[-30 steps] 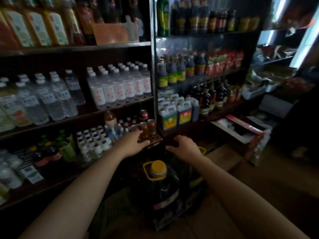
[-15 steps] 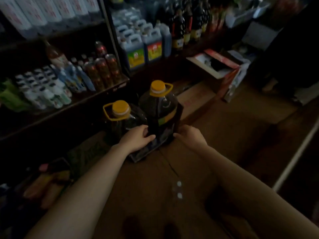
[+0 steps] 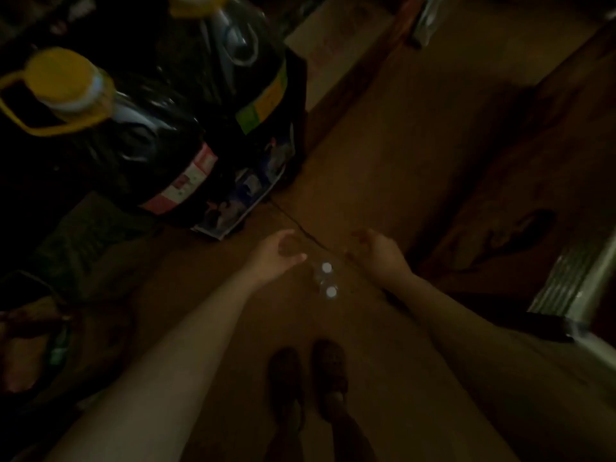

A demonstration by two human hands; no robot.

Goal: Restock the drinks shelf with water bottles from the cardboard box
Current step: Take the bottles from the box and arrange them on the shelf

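Both hands have left the jug carton since half a second ago; view now tipped straight down. Left hand [image 3: 278, 253] and right hand [image 3: 375, 248] hang loosely curled, holding nothing, either side of two water bottles [image 3: 326, 280] on the brown floor [image 3: 416, 135] (white round caps, clear bodies, very dim). Two dark oil jugs [image 3: 140, 141], yellow-capped, glossy, stand upper left. Two shoes [image 3: 306, 378] below.

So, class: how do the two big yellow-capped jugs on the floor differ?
The nearer jug shows its whole yellow cap and handle, while the farther jug has its cap cut off by the frame's top edge. The nearer jug's label is red and white; the farther jug's is green and yellow. Both look dark and stand upright.
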